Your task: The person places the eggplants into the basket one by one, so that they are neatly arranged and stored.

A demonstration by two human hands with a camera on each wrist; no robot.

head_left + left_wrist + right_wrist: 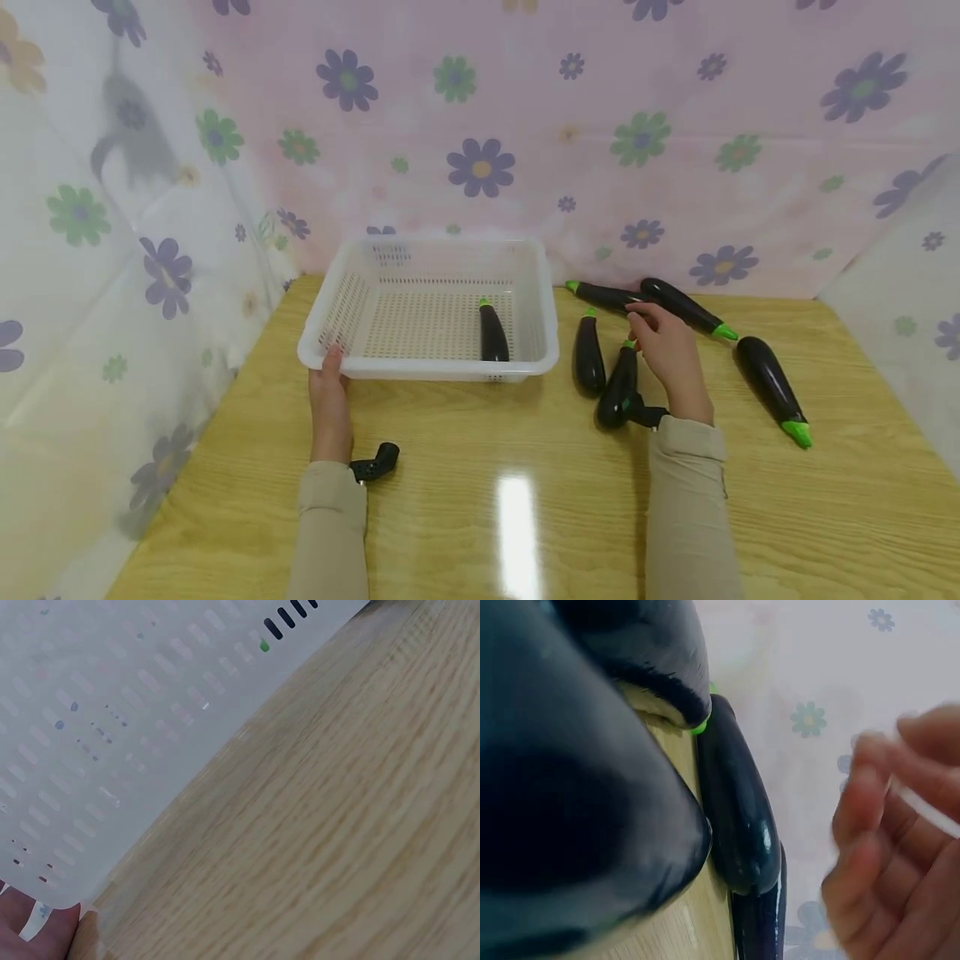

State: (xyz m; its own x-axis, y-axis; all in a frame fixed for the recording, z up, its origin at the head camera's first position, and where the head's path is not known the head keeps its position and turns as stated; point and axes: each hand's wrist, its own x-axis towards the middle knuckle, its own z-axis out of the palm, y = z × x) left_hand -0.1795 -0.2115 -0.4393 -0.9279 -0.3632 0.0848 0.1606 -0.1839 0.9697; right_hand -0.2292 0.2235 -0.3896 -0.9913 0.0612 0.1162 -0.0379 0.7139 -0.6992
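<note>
A white plastic basket (427, 369) with slotted walls stands toward the back of the table. My left hand (330, 408) grips its front left corner, thumb over the rim; in the left wrist view only part of the hand (45, 930) shows beside the basket wall (150, 712). Inside lies one dark eggplant (492, 333) with a green stem. My right hand (670, 358) hovers over the stem end of another eggplant (621, 387), holding nothing. The right wrist view shows this hand's fingers (855, 802) loosely bent, apart from the eggplants.
Right of the basket lie more eggplants: one beside it (588, 358), two at the back, one behind my hand (611, 297) and one angled (686, 308), and one farther right (772, 387). A flowered cloth (525, 125) hangs behind the wooden table (450, 517).
</note>
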